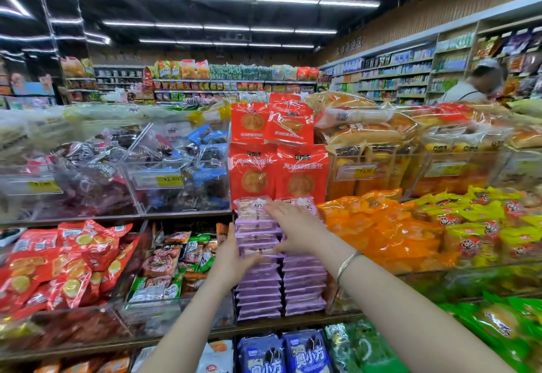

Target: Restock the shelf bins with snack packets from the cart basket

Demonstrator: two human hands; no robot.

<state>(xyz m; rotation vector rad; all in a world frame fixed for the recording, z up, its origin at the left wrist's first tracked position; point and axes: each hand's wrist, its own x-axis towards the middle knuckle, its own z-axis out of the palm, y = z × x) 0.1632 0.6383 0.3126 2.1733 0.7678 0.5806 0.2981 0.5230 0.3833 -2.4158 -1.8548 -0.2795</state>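
Head camera view, looking forward and down at supermarket shelves packed with bagged snacks. At the centre, in a middle shelf bin (pixel 293 318), stand two side-by-side stacks of flat purple snack packets (pixel 259 293), filling the bin from its floor up to the shelf above. Both bare arms reach in from the bottom edge. The left hand (pixel 234 255) stands upright against the left side of the left stack, its fingers (pixel 231 234) straight and close together, pointing up, with the thumb reaching across the front of the packets. The right hand (pixel 296 226) lies across the upper part of the stacks, fingers straight and slightly spread, pointing left over the topmost packets, thumb below them; a thin bracelet (pixel 347 264) circles that wrist. Neither hand curls round a packet. Directly above stand red bread packets (pixel 278 173). To the left are clear bins (pixel 176 173) of dark and blue wrapped sweets, and below them red packets (pixel 58 261). To the right lie orange packets (pixel 381 226), then yellow ones (pixel 484 220). Blue packets (pixel 281 355) sit on the shelf beneath. Far right, a person in a cap (pixel 481 79) stands by wall shelving.
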